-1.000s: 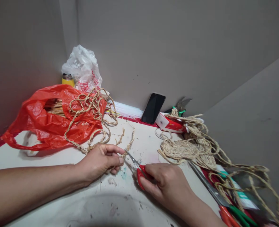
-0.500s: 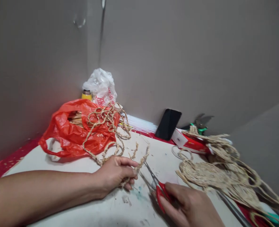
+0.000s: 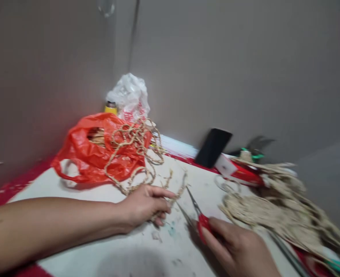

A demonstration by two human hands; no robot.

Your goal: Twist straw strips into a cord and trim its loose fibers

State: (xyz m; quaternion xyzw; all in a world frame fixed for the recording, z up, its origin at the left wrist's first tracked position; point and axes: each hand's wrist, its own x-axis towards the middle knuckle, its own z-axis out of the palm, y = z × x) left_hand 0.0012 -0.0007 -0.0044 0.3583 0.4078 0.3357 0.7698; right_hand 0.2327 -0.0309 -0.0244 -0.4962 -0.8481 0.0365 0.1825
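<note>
My left hand (image 3: 148, 206) pinches a braided straw-coloured rope (image 3: 182, 188), whose frayed end sticks out to the right past the fingers. My right hand (image 3: 236, 246) grips a pair of red-handled scissors (image 3: 203, 224). The blades are spread apart, pointing up and left, close to the rope's end. More of the rope runs back in loose loops over a red plastic bag (image 3: 86, 169). Short loose bits of straw lie beyond my left hand.
A black phone (image 3: 214, 148) leans at the back near a red and white box (image 3: 241, 172). Coiled cord (image 3: 256, 211) lies in a heap on the right. A white plastic bag (image 3: 131, 96) and a yellow container (image 3: 111, 107) stand behind the red bag, by the grey wall (image 3: 216, 69).
The scissors' blades have spread wider apart. The view has shifted, so most things appear a little further right and higher. My left hand keeps hold of the rope.
</note>
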